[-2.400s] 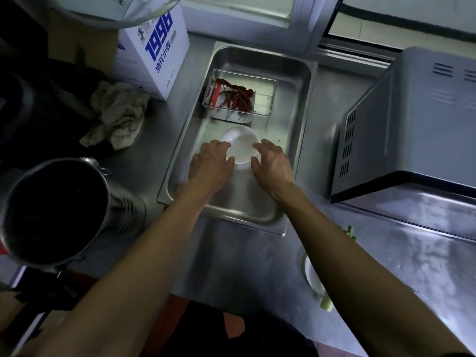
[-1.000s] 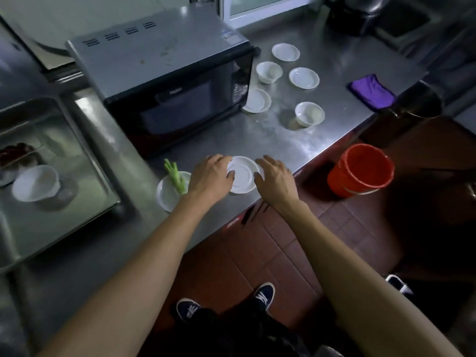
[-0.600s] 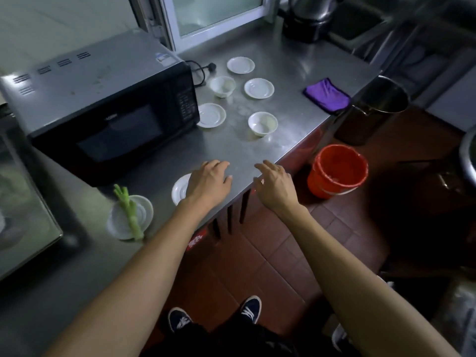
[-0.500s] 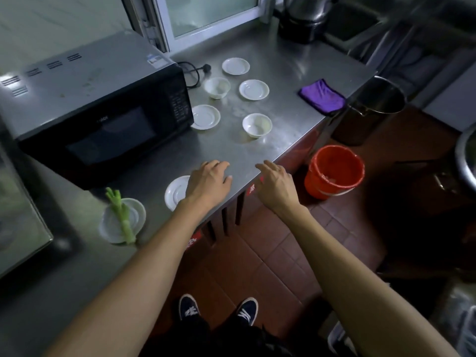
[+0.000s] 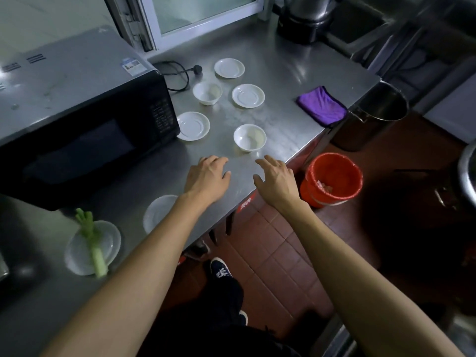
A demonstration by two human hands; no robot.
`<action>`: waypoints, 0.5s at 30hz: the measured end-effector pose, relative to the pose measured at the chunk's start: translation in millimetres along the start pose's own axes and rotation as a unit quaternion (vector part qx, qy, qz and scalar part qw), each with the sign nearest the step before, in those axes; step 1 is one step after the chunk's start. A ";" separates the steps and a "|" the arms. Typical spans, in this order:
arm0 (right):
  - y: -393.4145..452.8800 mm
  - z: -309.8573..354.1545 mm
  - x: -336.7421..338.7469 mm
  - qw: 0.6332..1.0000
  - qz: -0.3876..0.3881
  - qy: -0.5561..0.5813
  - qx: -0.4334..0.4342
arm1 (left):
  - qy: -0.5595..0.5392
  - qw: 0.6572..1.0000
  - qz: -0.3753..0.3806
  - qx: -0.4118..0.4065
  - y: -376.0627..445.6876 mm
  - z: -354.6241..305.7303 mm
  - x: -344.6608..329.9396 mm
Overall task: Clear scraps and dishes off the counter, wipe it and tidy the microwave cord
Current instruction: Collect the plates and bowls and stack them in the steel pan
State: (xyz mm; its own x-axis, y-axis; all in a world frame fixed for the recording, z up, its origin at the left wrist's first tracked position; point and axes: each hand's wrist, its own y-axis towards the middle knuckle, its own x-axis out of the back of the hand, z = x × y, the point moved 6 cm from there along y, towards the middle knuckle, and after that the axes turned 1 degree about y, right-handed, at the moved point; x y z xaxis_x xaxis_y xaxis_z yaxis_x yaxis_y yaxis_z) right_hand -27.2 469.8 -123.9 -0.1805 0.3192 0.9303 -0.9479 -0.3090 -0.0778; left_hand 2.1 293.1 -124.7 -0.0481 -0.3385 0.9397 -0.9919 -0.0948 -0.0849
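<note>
My left hand (image 5: pixel 207 177) and my right hand (image 5: pixel 277 177) hover over the steel counter (image 5: pixel 278 73) near its front edge, fingers relaxed, holding nothing. Just beyond them sits a white bowl (image 5: pixel 249 137). A white saucer (image 5: pixel 192 125) lies by the black microwave (image 5: pixel 87 124); another bowl (image 5: pixel 207 93) and two more saucers (image 5: pixel 248 95) (image 5: pixel 229 68) lie farther back. Under my left forearm is a saucer (image 5: pixel 157 215). A plate (image 5: pixel 108 243) at the left carries a celery stalk (image 5: pixel 91 240). The microwave cord (image 5: pixel 177 73) lies loose beside the microwave. A purple cloth (image 5: pixel 322 105) rests at the counter's right edge.
A red bucket (image 5: pixel 332 180) stands on the tiled floor below the counter's corner, with a steel pot (image 5: pixel 376 117) behind it. A dark appliance (image 5: pixel 304 19) sits at the back by the window. My shoes show on the floor below.
I have turned right from the steel tray, where a white bowl stays, to the counter. Both hands left the near saucer and moved forward toward the nearest bowl.
</note>
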 end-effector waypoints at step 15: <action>132.5 -17.6 -28.6 0.997 0.067 -0.031 0.011 | -0.007 1.000 0.021 0.018 128.0 19.2 -10.5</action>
State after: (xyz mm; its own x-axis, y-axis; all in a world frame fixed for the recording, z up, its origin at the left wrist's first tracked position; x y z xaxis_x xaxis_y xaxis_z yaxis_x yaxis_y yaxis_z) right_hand -152.2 435.5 -167.1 -0.2876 0.2189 0.9324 -0.9103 -0.3652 -0.1951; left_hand -122.1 266.5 -151.8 -0.0885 -0.3565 0.9301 -0.9839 -0.1144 -0.1375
